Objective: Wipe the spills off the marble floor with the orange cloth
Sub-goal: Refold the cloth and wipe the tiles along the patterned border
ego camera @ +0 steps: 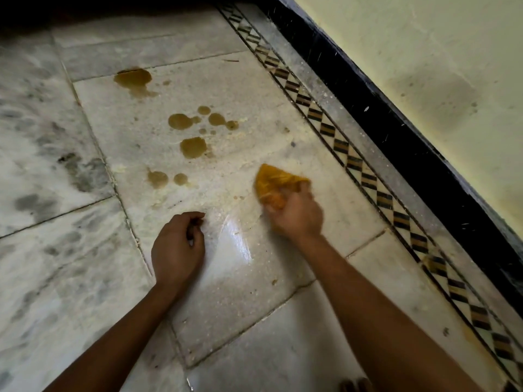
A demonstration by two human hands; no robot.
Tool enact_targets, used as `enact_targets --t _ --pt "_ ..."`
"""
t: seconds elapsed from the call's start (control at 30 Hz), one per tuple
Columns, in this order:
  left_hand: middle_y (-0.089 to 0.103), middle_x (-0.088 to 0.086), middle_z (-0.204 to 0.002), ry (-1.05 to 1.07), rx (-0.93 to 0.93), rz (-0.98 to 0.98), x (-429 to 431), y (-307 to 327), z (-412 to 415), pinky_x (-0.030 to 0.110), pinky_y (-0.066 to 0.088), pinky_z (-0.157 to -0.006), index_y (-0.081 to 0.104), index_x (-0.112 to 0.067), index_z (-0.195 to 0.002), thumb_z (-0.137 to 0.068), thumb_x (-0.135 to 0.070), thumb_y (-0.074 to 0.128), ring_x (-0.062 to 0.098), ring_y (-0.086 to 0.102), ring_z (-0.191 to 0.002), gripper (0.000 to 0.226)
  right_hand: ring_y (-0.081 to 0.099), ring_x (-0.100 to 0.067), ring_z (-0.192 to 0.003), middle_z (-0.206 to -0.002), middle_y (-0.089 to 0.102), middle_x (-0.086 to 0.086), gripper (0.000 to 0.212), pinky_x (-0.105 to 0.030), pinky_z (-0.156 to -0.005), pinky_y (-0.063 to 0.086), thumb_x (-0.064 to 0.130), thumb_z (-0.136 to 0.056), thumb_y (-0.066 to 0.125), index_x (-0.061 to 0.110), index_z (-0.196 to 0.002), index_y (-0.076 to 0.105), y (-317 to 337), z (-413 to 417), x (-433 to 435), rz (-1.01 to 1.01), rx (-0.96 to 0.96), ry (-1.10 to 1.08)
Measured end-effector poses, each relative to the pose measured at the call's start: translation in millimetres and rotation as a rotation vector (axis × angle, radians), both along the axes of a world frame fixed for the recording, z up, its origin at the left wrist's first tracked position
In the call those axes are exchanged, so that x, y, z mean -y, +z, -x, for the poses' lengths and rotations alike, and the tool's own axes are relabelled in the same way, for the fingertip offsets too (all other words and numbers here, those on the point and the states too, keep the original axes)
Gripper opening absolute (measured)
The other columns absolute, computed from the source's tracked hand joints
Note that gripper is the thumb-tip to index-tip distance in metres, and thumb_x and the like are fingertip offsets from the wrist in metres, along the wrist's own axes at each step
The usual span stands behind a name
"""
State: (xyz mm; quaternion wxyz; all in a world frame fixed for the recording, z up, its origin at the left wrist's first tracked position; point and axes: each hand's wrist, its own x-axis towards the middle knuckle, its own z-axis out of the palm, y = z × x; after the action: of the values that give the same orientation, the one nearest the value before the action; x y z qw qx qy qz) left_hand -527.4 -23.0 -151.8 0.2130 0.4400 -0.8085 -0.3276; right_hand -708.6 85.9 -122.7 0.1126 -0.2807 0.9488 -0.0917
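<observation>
My right hand (297,215) grips a bunched orange cloth (273,183) and presses it on the white marble floor (254,301). Several brown spills lie farther out and to the left: a large one (133,79) at the far end, a cluster of round drops (181,121), a blot (194,147) below them, and two small drops (157,179) nearest my hands. My left hand (177,250) rests on the floor with fingers curled and nothing in it. A wet, shiny patch (240,244) lies between my hands.
A patterned black-and-tan diamond border strip (368,179) runs diagonally along the right. Beyond it stand a black skirting (410,142) and a cream wall (438,66). Grey-veined marble slabs (42,165) lie to the left. Toes (356,386) show at the bottom edge.
</observation>
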Motion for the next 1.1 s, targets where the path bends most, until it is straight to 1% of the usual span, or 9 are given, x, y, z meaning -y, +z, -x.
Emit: enact_targets --t 0.1,0.17,0.27,0.37,0.5,0.63,0.77,0.97,1.1 --pt "0.067 -0.003 -0.097 -0.011 0.007 0.041 1.2 -1.7 2.0 0.023 0.036 -0.061 0.065 -0.019 -0.105 -0.085 -0.006 0.052 0.015 0.056 -0.080 0.027 0.051 -0.025 -0.111 -0.143 0.030 -0.001 0.048 -0.034 -0.084 0.045 0.052 -0.080 0.057 0.039 -0.126 0.052 1.1 -50.5 -22.5 0.064 0.087 0.326" --pt "0.067 0.001 -0.097 -0.043 0.023 0.072 4.0 -2.0 1.5 0.027 0.038 -0.065 0.065 -0.017 -0.104 -0.085 -0.004 0.053 0.021 0.057 -0.085 0.026 0.055 -0.024 -0.102 -0.139 0.041 0.003 0.052 -0.034 -0.076 0.048 0.058 -0.073 0.052 0.049 -0.125 0.051 2.6 -56.0 -68.2 0.088 0.102 0.460" --pt "0.066 0.003 -0.098 -0.079 0.034 0.087 6.1 -1.7 -1.0 0.028 0.038 -0.067 0.066 -0.014 -0.104 -0.085 -0.001 0.054 0.022 0.056 -0.087 0.026 0.054 -0.024 -0.089 -0.128 0.053 0.001 0.051 -0.034 -0.068 0.045 0.063 -0.071 0.046 0.049 -0.119 0.056 0.4 -10.9 -128.4 -0.037 -0.072 0.333" --pt "0.066 0.004 -0.098 -0.108 0.022 0.091 7.2 -0.9 -1.1 0.028 0.038 -0.069 0.066 -0.013 -0.104 -0.085 -0.002 0.052 0.021 0.055 -0.086 0.025 0.040 -0.033 -0.118 -0.144 0.037 -0.004 0.054 -0.044 -0.096 0.039 0.060 -0.083 0.045 0.041 -0.134 0.045 -1.5 56.8 -113.8 -0.243 -0.152 0.043" --pt "0.067 0.006 -0.097 -0.172 0.029 0.126 12.3 0.5 1.6 0.035 0.043 -0.075 0.065 -0.012 -0.103 -0.080 -0.013 0.044 0.027 0.057 -0.087 0.032 0.014 -0.040 -0.140 -0.156 0.016 -0.007 0.063 -0.057 -0.112 0.019 0.064 -0.087 0.038 0.039 -0.144 0.029 -13.5 78.4 -16.1 -0.096 0.022 -0.073" --pt "0.067 0.009 -0.103 -0.171 0.032 0.125 20.7 5.0 8.5 0.040 0.044 -0.079 0.064 -0.010 -0.106 -0.080 -0.021 0.038 0.030 0.059 -0.092 0.038 -0.006 -0.034 -0.144 -0.158 0.011 -0.002 0.066 -0.054 -0.114 -0.004 0.061 -0.084 0.034 0.045 -0.145 0.019 -23.1 5.5 12.8 0.000 0.067 0.232" --pt "0.066 0.007 -0.111 -0.190 0.053 0.112 25.3 8.4 12.1 0.040 0.045 -0.083 0.063 -0.012 -0.109 -0.081 -0.030 0.033 0.029 0.059 -0.099 0.045 0.004 -0.028 -0.145 -0.156 0.016 0.006 0.064 -0.059 -0.114 0.006 0.061 -0.079 0.034 0.057 -0.140 0.014 -25.5 -19.1 -89.4 0.047 0.086 0.506" --pt "0.064 0.008 -0.117 -0.243 0.091 0.119 24.2 7.8 6.8 0.037 0.044 -0.088 0.064 -0.010 -0.109 -0.080 -0.019 0.044 0.030 0.057 -0.108 0.036 0.006 -0.030 -0.145 -0.158 0.006 0.001 0.072 -0.056 -0.113 0.019 0.074 -0.067 0.015 0.056 -0.136 0.005 -17.4 94.9 -114.7 -0.137 0.021 0.056" --pt "0.064 0.009 -0.118 -0.294 0.134 0.147 26.5 8.0 4.9 0.036 0.044 -0.087 0.066 -0.011 -0.106 -0.080 -0.033 0.034 0.031 0.058 -0.108 0.047 0.001 -0.039 -0.143 -0.159 0.006 -0.006 0.063 -0.059 -0.114 0.008 0.063 -0.090 0.035 0.044 -0.146 0.013 -21.1 114.7 -9.9 -0.128 0.044 -0.095"
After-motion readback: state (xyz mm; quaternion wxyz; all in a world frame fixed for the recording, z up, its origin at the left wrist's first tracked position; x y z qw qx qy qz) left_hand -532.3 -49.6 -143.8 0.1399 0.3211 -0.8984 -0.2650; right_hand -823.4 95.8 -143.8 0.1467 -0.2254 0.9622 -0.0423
